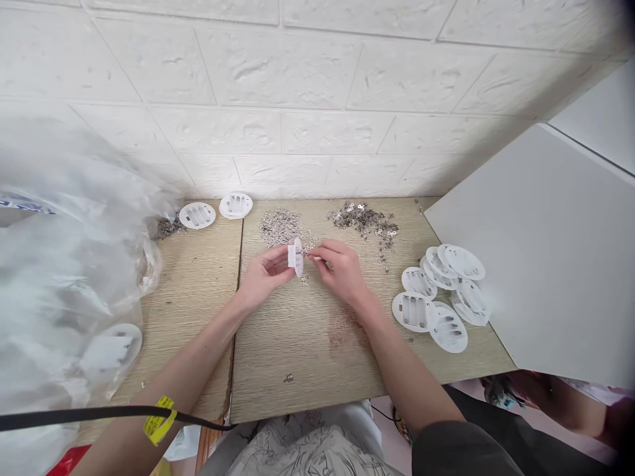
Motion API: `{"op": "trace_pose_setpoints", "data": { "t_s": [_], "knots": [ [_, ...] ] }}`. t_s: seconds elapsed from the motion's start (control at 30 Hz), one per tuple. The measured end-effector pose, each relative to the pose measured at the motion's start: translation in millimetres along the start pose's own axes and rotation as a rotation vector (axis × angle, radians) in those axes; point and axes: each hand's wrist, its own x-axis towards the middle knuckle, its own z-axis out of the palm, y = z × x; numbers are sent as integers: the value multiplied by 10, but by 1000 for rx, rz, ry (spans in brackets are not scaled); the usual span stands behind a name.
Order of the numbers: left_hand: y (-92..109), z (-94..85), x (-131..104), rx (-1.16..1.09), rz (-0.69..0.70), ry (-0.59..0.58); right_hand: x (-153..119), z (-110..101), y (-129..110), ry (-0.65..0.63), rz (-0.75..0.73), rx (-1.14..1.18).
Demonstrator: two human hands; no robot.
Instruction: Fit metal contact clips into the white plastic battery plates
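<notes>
Near the middle of the table, my left hand [265, 276] grips a round white plastic disc [298, 258] by the boxy part on its back. The disc stands on edge, its slotted face turned to the right. My right hand [339, 266] is pinched at that face, on a small thin piece that is too small to make out. Behind the hands lies a heap of tiny silvery parts [280, 227]. A looser pile of metal clips [364, 219] spreads to its right.
Several white discs [414, 311] lie stacked at the right, beside a grey-white panel [536, 258]. Two discs [197, 215] sit back left. Clear plastic bags [64, 264] cover the left side. A black cable [99, 415] crosses the lower left. A person's arm shows lower right.
</notes>
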Motion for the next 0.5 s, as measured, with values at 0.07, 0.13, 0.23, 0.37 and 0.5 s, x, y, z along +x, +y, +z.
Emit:
{"op": "trace_pose_setpoints", "data": {
  "t_s": [0.07, 0.13, 0.23, 0.37, 0.5],
  "knots": [
    [-12, 5, -3, -11, 5, 6, 2, 8, -13, 5, -16, -13],
    [-22, 13, -5, -17, 12, 14, 2, 14, -27, 9, -25, -24],
    [-29, 22, -9, -9, 18, 23, -3, 22, -37, 18, -37, -38],
    [-3, 15, -14, 16, 8, 26, -12, 41, -33, 14, -41, -40],
    [50, -6, -3, 10, -10, 15, -8, 56, -38, 12, 23, 69]
  ]
}}
